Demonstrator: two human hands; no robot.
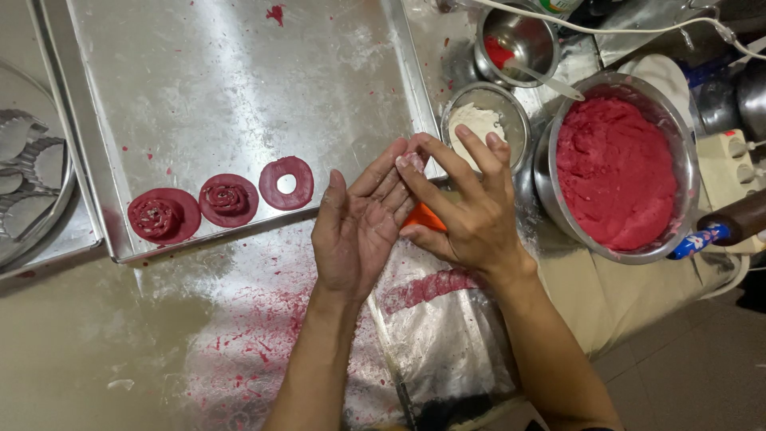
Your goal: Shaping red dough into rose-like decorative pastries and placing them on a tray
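Far to the left of the grip, a round fluted mould (28,172) lies half out of view, and beside it a steel tray (215,88) rests on the floured desk (88,343). Along the tray's near edge sit three finished red dough pieces: a rose-shaped disc (162,215), a second rose disc (228,199) and a flat ring (286,183) just left of the hands. By that count three are shaped and the bulk is, judging by the bowl, yet to be formed. At the centre the left hand (359,231) lies palm up with fingers spread, and the right hand (463,203) leans over it; the grip is a pinch, the right thumb and fingertips pressing a small pale-pink bit of dough (412,160) against the left fingertips. Something orange (423,217) shows just beneath the hands; what it is cannot be told. Below the grip, a red dough strip (431,287) lies on a plastic sheet (447,343) smeared with flour. Just above and right of the grip stands a small bowl of white flour (483,120), and beyond it a steel cup (519,40) with a red dab and a spoon (550,81). Farther right, a large steel bowl (550,199) is heaped with red dough (614,172), with a rolling pin (738,219) past its rim.
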